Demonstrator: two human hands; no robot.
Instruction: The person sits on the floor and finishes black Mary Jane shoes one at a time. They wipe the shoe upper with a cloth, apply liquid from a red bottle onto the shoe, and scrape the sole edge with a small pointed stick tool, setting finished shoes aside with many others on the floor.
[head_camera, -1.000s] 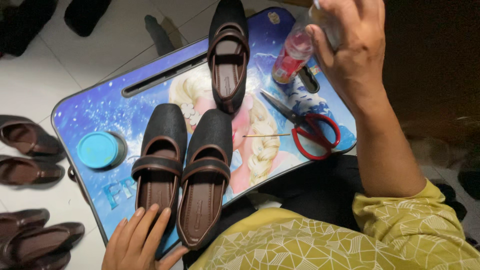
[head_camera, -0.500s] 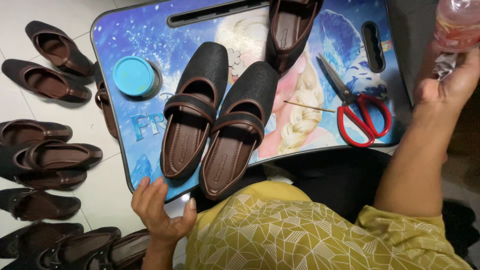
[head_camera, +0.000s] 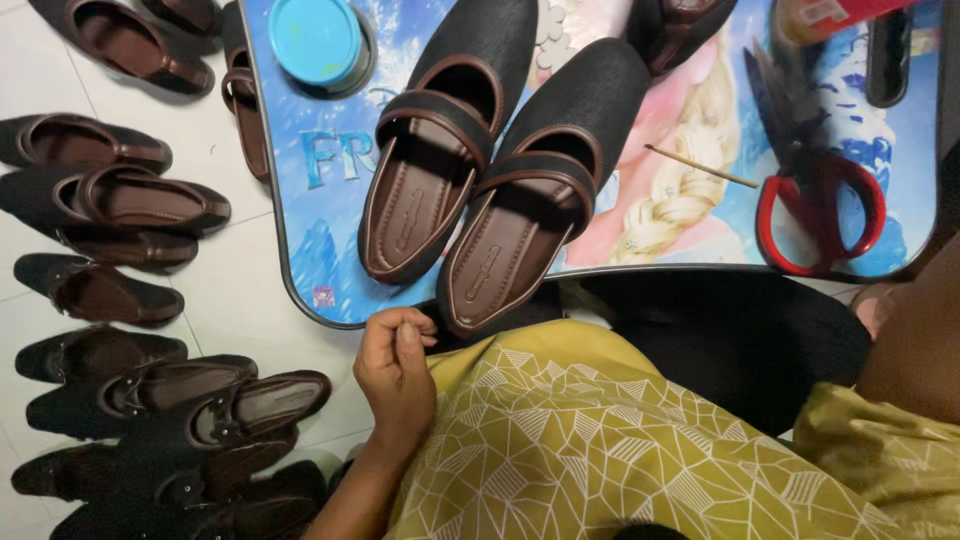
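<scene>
Two black shoes with brown insoles lie side by side on a blue picture-printed lap table, the left shoe and the right shoe with heels toward me. My left hand is just below the table's front edge, near the heels, its fingers curled shut with nothing visible in them. Only my right forearm shows at the right edge; the hand itself is out of frame. Red-handled scissors and a thin stick lie on the table's right part.
A round blue tin and a third shoe sit at the table's far side, and a red-labelled bottle shows at the top. Several dark shoes line the white tile floor on the left. Black cloth covers my lap.
The view has dropped closer to the table. My left hand's fingers went from spread to curled shut. My right hand, which held the bottle, has left the frame.
</scene>
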